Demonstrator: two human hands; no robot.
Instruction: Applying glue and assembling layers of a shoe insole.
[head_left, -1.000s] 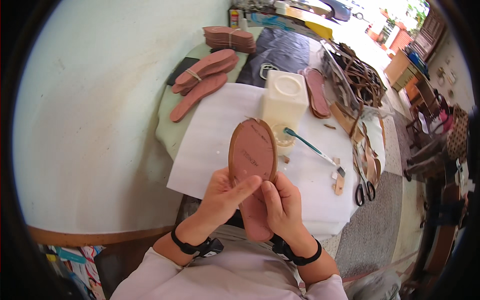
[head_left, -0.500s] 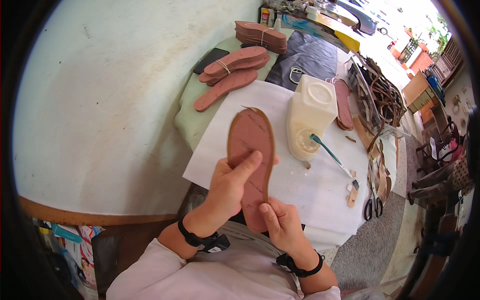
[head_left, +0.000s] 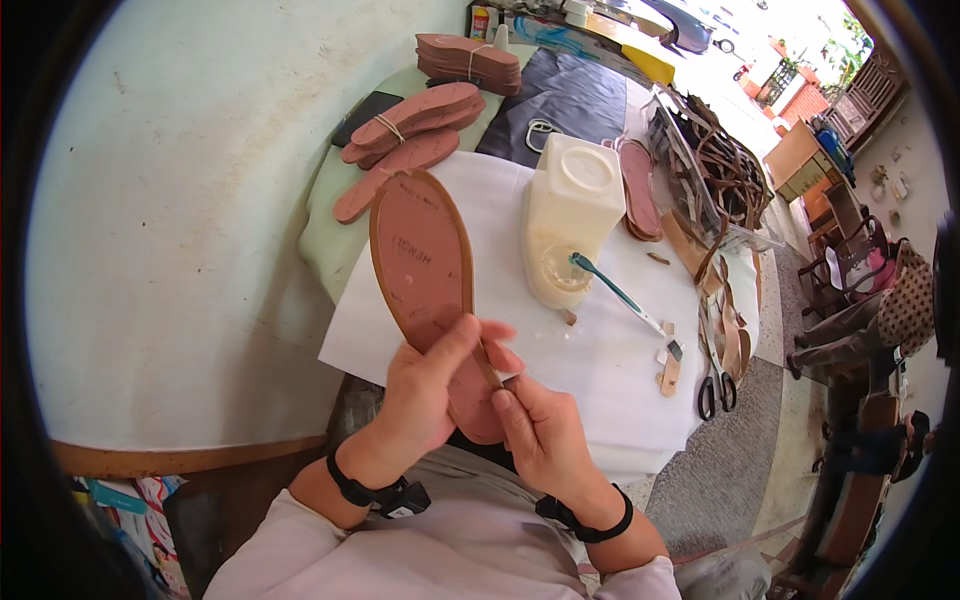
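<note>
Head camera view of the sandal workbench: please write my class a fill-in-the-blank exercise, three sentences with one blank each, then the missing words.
1. The left hand and the right hand both hold a reddish-brown shoe ____.
2. The teal-handled brush rests with its head in the ____ of the white plastic jug.
3. The black-handled scissors lie on the white ____ covering the table.

Missing words: sole; cut-out opening; paper.

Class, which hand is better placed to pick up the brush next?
Right hand, probably: the brush lies on that side, and the left hand grips the sole more fully.
</note>
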